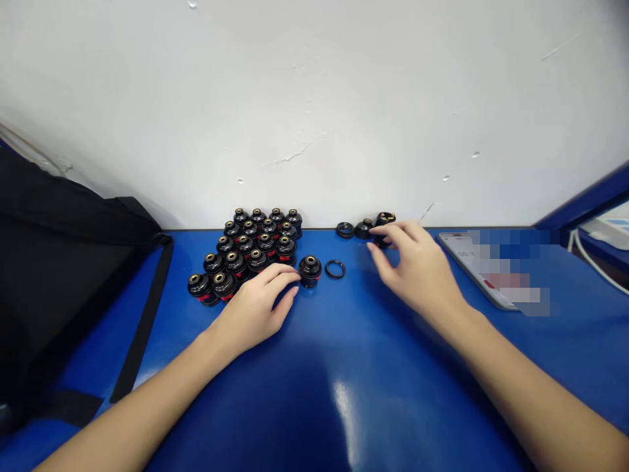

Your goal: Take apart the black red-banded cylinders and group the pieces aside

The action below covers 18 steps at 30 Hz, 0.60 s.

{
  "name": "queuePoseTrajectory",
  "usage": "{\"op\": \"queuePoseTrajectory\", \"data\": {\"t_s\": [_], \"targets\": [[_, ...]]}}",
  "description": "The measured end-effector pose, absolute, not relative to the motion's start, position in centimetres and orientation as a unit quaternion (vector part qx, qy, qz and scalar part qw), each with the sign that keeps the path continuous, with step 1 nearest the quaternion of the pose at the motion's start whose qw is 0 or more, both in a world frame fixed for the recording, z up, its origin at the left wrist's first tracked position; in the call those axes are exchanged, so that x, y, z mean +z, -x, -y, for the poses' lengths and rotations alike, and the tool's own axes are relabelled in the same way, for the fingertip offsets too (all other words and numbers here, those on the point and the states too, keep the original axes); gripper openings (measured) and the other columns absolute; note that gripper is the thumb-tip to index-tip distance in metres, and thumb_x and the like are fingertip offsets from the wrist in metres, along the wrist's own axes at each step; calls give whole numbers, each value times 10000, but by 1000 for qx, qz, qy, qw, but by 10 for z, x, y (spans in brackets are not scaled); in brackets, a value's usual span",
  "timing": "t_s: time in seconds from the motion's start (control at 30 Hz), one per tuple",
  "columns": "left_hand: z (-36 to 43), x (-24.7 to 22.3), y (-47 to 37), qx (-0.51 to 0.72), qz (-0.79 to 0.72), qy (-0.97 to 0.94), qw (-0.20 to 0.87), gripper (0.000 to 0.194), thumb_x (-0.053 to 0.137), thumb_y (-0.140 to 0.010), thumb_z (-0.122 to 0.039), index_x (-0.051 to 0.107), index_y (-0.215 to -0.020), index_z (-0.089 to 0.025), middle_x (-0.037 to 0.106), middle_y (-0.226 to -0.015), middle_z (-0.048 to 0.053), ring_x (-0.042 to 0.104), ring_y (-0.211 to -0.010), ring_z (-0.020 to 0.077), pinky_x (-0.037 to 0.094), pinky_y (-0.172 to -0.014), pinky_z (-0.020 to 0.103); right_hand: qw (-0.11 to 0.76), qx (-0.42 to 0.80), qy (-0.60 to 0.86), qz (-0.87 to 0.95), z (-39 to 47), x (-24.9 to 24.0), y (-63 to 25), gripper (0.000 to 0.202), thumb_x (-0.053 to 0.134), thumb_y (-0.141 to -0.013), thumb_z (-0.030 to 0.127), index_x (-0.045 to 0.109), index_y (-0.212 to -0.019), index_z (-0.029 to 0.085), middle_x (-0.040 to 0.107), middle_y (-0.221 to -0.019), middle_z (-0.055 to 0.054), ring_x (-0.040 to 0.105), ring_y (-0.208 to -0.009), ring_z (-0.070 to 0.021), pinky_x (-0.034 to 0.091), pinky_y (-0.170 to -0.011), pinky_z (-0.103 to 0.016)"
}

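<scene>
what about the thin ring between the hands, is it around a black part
No, the thin ring lies flat on the blue table beside the nearest black part, with blue showing inside it.

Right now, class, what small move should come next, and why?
Probably, have the right hand close on the rightmost black part: it partly covers that part, though whether it grips is unclear. The left hand is beside another piece, with a loose ring between the hands, so the right seems better placed.
</scene>
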<state>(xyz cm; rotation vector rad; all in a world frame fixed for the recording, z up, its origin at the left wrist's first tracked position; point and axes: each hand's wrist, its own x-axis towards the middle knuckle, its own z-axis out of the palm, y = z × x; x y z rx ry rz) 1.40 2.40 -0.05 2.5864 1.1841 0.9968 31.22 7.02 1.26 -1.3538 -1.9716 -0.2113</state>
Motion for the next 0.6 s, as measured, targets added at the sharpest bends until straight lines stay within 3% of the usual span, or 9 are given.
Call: {"op": "queuePoseTrajectory", "data": {"t_s": [0.23,0.4,0.6], "targets": [[-23,-2,-17,375,-421,-824,60,258,633,-1025,-158,645,-1281,-186,763,-1198,84,775,-1063,199,661,-989,363,296,80,375,875,-62,-4,-291,263,599,-1031,229,688,-1275,184,685,-1306,-159,679,-1210,-296,582,-1081,-498],[-23,-6,-18,382,-415,-822,82,444,657,-1012,-152,551,-1443,-182,723,-1330,111,765,-1120,194,661,-1025,367,292,90,366,879,-59,-8,-287,271,597,-1037,231,690,-1289,194,701,-1298,-158,676,-1216,-307,593,-1070,-537],[-24,-7,-18,380,-405,-824,107,458,649,-1019,-170,546,-1464,-195,708,-1368,120,762,-1158,215,661,-1047,402,300,65,372,876,-59,-9,-286,312,599,-1037,240,666,-1333,167,678,-1337,-184,655,-1247,-324,576,-1094,-562]]}}
